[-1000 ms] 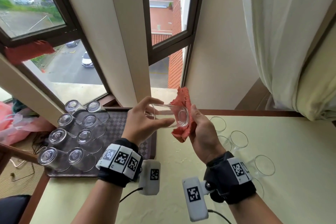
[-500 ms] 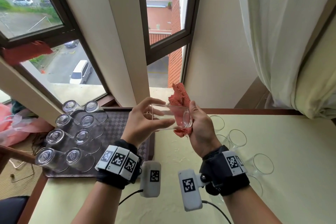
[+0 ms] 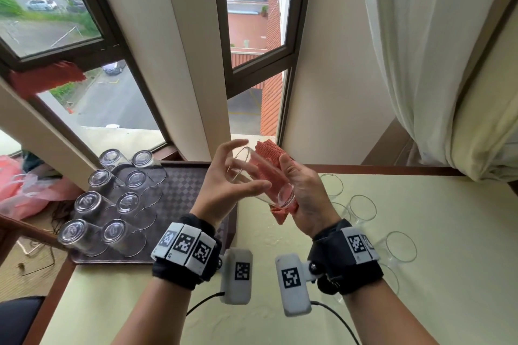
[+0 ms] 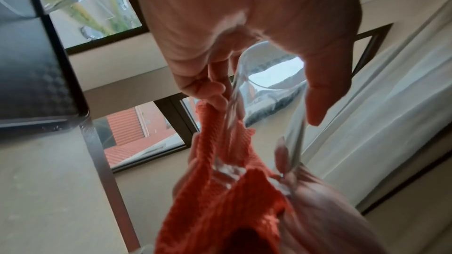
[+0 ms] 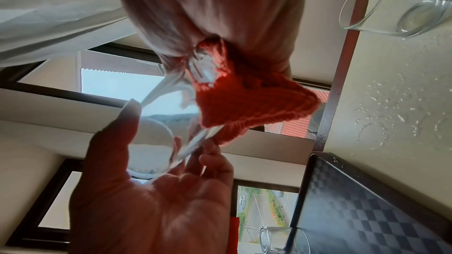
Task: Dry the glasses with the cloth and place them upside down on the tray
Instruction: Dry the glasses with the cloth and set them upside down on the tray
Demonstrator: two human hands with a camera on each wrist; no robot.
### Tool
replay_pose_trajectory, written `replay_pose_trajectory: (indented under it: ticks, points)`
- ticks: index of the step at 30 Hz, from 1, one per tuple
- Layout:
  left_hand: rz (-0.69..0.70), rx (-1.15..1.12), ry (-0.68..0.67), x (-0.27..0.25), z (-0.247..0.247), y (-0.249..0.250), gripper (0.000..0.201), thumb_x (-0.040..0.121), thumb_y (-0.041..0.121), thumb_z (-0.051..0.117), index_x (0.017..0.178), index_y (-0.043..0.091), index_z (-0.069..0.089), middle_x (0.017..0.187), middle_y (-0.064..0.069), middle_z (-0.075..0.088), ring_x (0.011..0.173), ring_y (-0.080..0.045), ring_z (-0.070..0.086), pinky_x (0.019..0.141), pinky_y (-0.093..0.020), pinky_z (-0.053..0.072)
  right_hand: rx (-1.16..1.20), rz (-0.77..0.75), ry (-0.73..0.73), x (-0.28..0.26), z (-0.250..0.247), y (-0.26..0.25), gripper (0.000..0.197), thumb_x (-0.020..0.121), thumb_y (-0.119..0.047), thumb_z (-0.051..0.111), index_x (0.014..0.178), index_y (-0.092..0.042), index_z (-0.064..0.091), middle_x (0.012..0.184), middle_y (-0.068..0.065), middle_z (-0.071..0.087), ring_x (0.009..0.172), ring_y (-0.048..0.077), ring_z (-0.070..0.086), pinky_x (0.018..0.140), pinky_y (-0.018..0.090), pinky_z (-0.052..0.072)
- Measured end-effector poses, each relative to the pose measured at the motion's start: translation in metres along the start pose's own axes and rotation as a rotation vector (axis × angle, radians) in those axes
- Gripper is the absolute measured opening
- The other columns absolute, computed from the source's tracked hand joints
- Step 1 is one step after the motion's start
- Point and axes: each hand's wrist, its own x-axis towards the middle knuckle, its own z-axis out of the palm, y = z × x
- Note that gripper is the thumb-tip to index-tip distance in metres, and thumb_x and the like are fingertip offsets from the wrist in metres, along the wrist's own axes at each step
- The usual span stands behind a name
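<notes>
- Tilted now where half a second earlier it lay nearly level, the clear straight-sided drinking glass [image 3: 259, 176] points its open mouth toward 11 o'clock and its thick base toward 5 o'clock, held in the air above the seam between tray and table.
- Left hand [image 3: 227, 182] steadies the mouth end: thumb under the wall, fingers [image 3: 234, 145] spread and lightly curved round the rim.
- Right hand [image 3: 304, 193] cups the base through the coral-red knitted cloth [image 3: 270, 152], its fingers curled round cloth and glass together; a flap of cloth sticks up at 12 o'clock, another hangs below the palm.
- Judged step: drying the outside and base of this glass, by turning it against the cloth.
- Eight clear glasses [image 3: 112, 202] already stand upside down in two columns on the left half of the dark checker-patterned rectangular tray [image 3: 185, 185], at 9 o'clock from the hands.
- Several more glasses [image 3: 361, 209] wait, mouths up, on the pale yellow table [image 3: 434, 232] at 3 o'clock; droplets bead the table near them in the right wrist view.
- Next move, likely: free the cloth, invert the glass, and set it rim-down on the tray's bare right half. That calls for a firm left-hand grip, since wet glass can slip.
</notes>
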Motion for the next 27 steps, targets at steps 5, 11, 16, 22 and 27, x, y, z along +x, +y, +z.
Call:
replay_pose_trajectory:
  ticks: [5,11,16,22,27]
  points:
    - [-0.041,-0.27,0.095,0.0,0.016,-0.007,0.107,0.047,0.032,0.097,0.137,0.009,0.044,0.097,-0.012,0.072,0.094,-0.026,0.071,0.083,-0.032,0.058,-0.058,-0.04,0.029,-0.001,-0.002,0.006,0.051,0.096,-0.042,0.048,0.122,-0.001,0.063,0.117,0.024,0.069,0.105,0.037,0.069,0.087,0.042,0.058]
    - [-0.094,-0.359,0.063,-0.009,0.029,-0.005,0.087,0.048,0.042,0.096,0.119,0.01,0.057,0.097,-0.005,0.068,0.085,-0.01,0.069,0.075,-0.023,0.055,-0.26,-0.09,0.068,-0.008,-0.004,0.014,0.049,0.102,-0.045,0.043,0.111,-0.003,0.067,0.107,0.025,0.071,0.089,0.03,0.071,0.074,0.037,0.06]
    - [-0.147,-0.4,0.001,-0.014,0.033,-0.003,0.09,0.051,0.062,0.09,0.121,0.019,0.051,0.086,0.004,0.067,0.084,-0.013,0.065,0.089,-0.039,0.051,-0.5,-0.137,0.074,-0.014,-0.001,0.018,0.047,0.099,-0.049,0.044,0.099,-0.009,0.07,0.096,0.02,0.073,0.086,0.037,0.071,0.078,0.046,0.059]
    - [-0.176,-0.413,0.104,-0.019,0.026,0.003,0.101,0.058,0.06,0.086,0.139,0.018,0.044,0.106,-0.002,0.064,0.091,-0.022,0.07,0.085,-0.044,0.057,-0.312,-0.031,0.127,-0.021,-0.013,0.005,0.03,0.095,-0.026,0.061,0.115,-0.004,0.065,0.11,0.019,0.068,0.088,0.028,0.069,0.064,0.03,0.059]
    - [-0.214,-0.259,0.068,-0.029,0.005,0.003,0.09,0.057,0.056,0.086,0.134,0.025,0.051,0.118,-0.008,0.066,0.075,-0.023,0.072,0.072,-0.038,0.055,-0.058,-0.087,0.247,-0.023,-0.029,-0.012,0.036,0.086,0.005,0.062,0.121,-0.006,0.061,0.105,0.019,0.065,0.058,0.022,0.065,0.037,0.026,0.047]
